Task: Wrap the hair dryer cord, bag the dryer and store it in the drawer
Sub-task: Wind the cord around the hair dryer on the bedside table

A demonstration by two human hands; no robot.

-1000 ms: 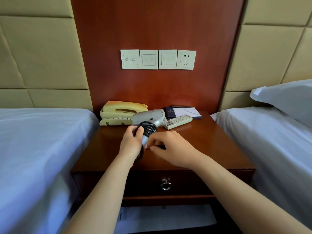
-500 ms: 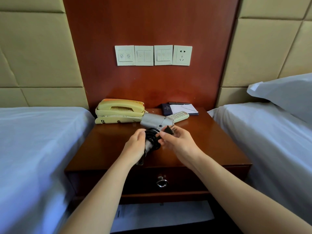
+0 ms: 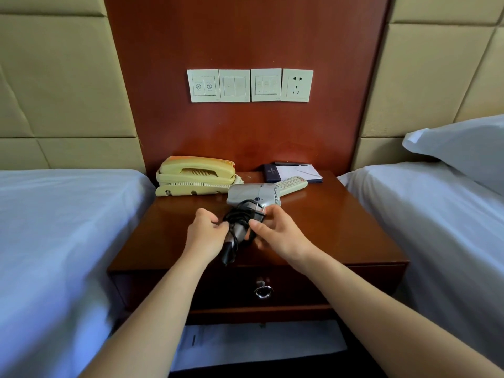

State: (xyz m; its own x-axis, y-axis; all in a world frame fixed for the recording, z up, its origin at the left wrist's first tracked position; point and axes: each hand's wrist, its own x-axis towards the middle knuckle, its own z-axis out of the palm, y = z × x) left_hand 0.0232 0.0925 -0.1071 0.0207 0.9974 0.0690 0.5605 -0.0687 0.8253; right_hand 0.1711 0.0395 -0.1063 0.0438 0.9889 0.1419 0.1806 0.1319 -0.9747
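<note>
A silver hair dryer [image 3: 252, 194] is held above the wooden nightstand [image 3: 341, 230], barrel pointing left. Its black cord [image 3: 240, 218] is wound in loops around the handle. My left hand [image 3: 206, 233] grips the handle from the left. My right hand [image 3: 278, 233] pinches the cord and its plug end against the handle's right side. The drawer [image 3: 300, 287] below the top is closed, with a metal ring pull [image 3: 263, 291]. No bag is in view.
A cream telephone [image 3: 195, 175] sits at the back left of the nightstand, a white remote [image 3: 291, 184] and a notepad folder [image 3: 293, 171] at the back right. Beds [image 3: 54, 227] flank both sides, with a pillow [image 3: 463, 145] on the right. Wall switches and a socket [image 3: 297, 84] are above.
My right hand has brought the plug end up from the tabletop to the wound cord on the handle. The dryer has lifted slightly and shifted right.
</note>
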